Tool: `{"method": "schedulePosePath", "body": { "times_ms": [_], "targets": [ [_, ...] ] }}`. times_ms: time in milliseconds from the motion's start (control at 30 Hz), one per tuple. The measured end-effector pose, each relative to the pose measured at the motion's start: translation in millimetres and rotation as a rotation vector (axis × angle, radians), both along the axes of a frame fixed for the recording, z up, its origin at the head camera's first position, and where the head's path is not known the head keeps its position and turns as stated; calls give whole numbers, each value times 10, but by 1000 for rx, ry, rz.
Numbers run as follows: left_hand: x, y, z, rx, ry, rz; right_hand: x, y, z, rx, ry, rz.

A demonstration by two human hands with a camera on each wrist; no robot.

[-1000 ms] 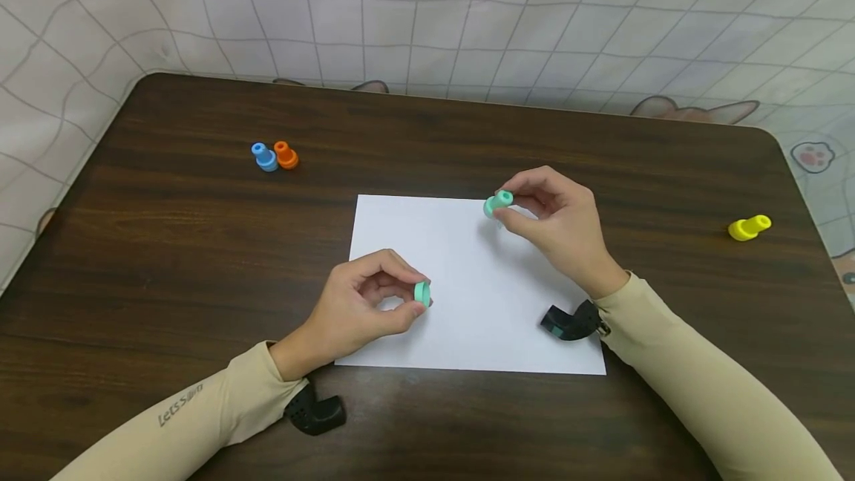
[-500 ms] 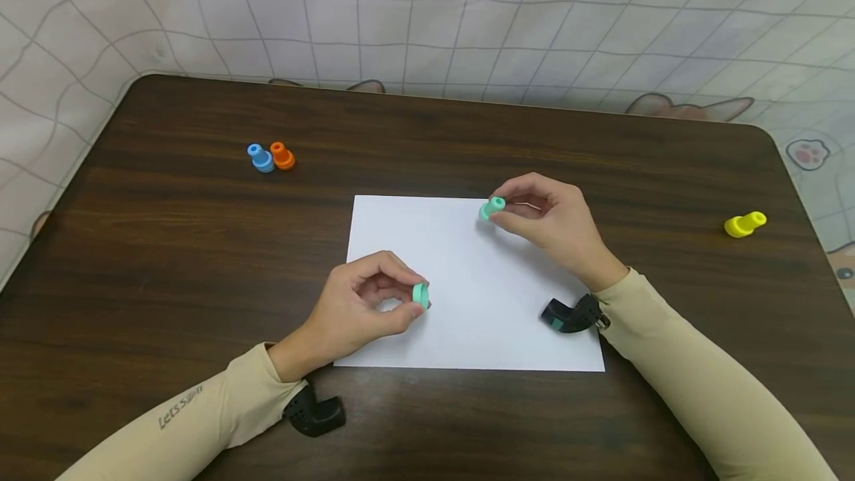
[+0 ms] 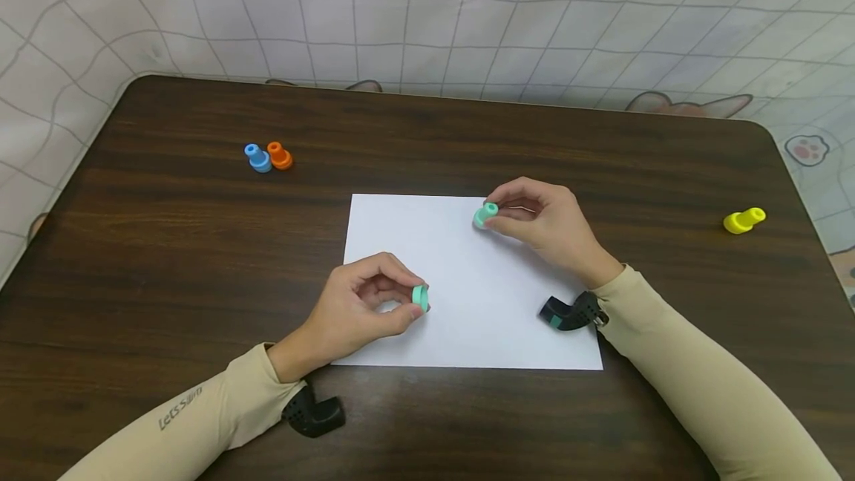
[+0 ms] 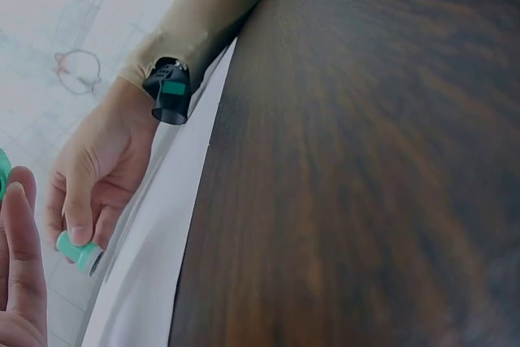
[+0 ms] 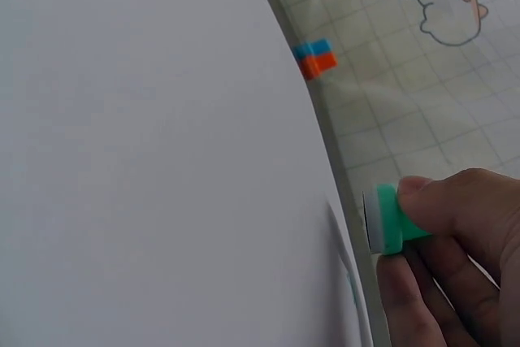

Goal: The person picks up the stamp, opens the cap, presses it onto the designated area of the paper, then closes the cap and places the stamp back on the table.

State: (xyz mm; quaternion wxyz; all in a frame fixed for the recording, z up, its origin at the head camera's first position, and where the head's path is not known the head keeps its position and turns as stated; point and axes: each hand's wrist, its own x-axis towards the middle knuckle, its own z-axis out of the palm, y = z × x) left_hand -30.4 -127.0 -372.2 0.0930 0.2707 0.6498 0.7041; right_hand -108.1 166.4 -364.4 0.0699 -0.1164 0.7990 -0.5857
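My right hand (image 3: 544, 221) pinches a small mint-green stamp (image 3: 485, 215) between thumb and fingers, over the far right part of a white paper sheet (image 3: 461, 280). The stamp's pale face (image 5: 374, 221) points down; I cannot tell whether it touches the paper. Over the sheet's left side, my left hand (image 3: 367, 303) pinches a round green cap (image 3: 419, 298) by its edge, thumb below and fingers above. Only a few left fingers and a sliver of the cap show in the left wrist view.
A blue stamp (image 3: 257, 158) and an orange stamp (image 3: 280, 156) stand side by side at the table's back left. A yellow stamp (image 3: 744, 220) is at the right. Behind the dark wooden table (image 3: 167, 258) hangs a white gridded cloth (image 3: 427, 13).
My right hand has shifted slightly left and towards me with the green stamp, which now stands more upright. The left hand keeps its place with the cap.
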Motion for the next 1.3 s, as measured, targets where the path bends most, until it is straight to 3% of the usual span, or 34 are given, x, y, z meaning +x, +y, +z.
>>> {"method": "schedulePosePath", "body": {
  "times_ms": [200,600,1067,1300],
  "targets": [
    [-18,2,-23,8,-22,-18,-12,-13,2,17,20,10],
    [-39,13,9,-66,-149,-40,-23,-12,7,85,40,27],
    [-45,16,7,-78,-158,-48,-11,-12,-6,165,52,36],
    [-41,6,-20,-78,-168,-38,0,-35,-41,187,123,38]
  ]
}}
